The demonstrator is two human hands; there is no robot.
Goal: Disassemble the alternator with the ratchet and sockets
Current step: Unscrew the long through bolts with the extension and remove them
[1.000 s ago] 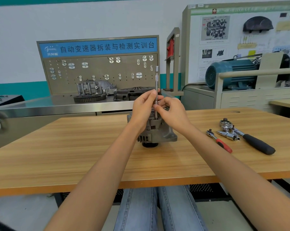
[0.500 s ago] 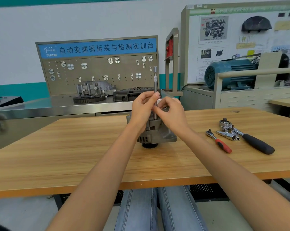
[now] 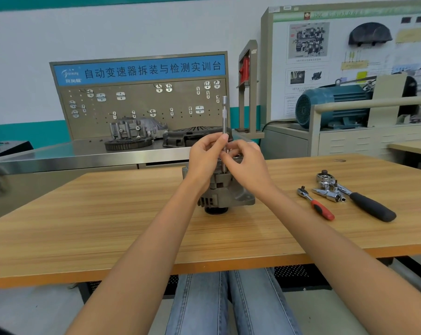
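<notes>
The grey cast-metal alternator (image 3: 225, 193) stands near the middle of the light wooden table (image 3: 108, 226), with its dark pulley end down on the wood. A long thin silver extension bar (image 3: 224, 122) rises upright from the top of the alternator; its lower end is hidden between the hands, so I cannot tell how it sits on the alternator.

The left hand (image 3: 206, 163) is at the left side of the bar, above the alternator, and its curled fingers and thumb pinch the bar near the lower part. The right hand (image 3: 247, 163) is just at the right of the bar, and its fingertips pinch the bar a little lower, close to the top of the alternator.

To the right of the alternator, well apart from it, lie a small ratchet with red handle (image 3: 317, 203), a large ratchet with black handle (image 3: 364, 201) and some shiny silver sockets (image 3: 329, 193) between them. Behind the alternator stands a steel workbench (image 3: 59, 158) with grey gearbox parts (image 3: 134, 131).
</notes>
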